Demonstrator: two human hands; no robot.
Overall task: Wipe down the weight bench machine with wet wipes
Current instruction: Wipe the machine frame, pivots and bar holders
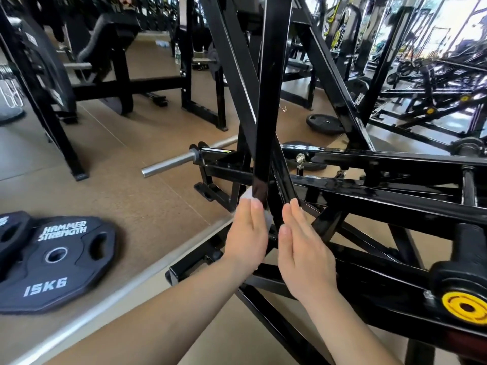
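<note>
- The wet wipe (246, 194) lies low on the black upright bar (264, 143) of the weight bench machine (369, 196), under the left hand (247, 233).
- The left fingers are straight and press the wipe on the bar. The right hand (303, 248) is flat too and holds nothing.
- The wipe looks thin, soft and damp, and the glossy bar looks stiff and probably slippery, so a flat palm should hold better than a pinch.

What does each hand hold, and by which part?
The left hand presses a wipe flat against the bar with straight fingers; no grip shows. The right hand holds nothing.
</note>
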